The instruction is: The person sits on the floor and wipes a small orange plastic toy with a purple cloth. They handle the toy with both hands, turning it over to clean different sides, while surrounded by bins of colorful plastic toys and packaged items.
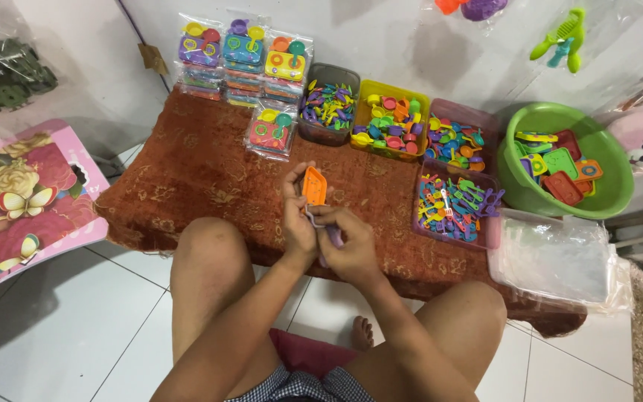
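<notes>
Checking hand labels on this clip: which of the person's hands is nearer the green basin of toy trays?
Right. The right hand lies on the side toward the green basin; the left hand, holding the orange tray, is farther away.

floor: white glossy tiles
wall: pale, scuffed
rug: rust-brown, patterned
left: pink floral folding table

One head-worn view looks steeply down, close above the rug; wall at top
</notes>
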